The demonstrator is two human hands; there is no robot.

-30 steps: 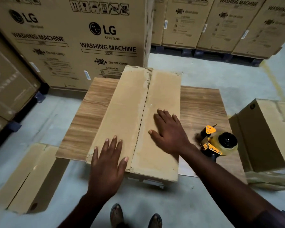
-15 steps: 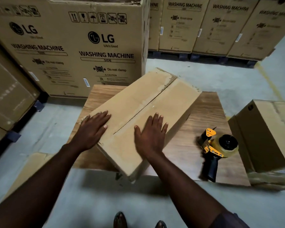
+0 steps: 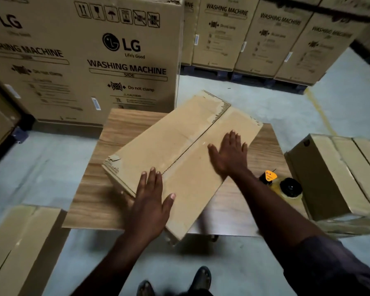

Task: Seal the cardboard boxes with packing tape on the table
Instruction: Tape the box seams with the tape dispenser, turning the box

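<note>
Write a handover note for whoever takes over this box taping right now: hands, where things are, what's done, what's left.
Left grip: open, flat on the near end of the cardboard box.
Right grip: open, flat on the box top, right of the centre seam.
Box lies diagonally on the wooden table, flaps closed. Yellow tape dispenser sits on the table at right, untouched.
Done: flaps folded down.
Left, as far as I can see: pick up the dispenser, tape the seam.
</note>
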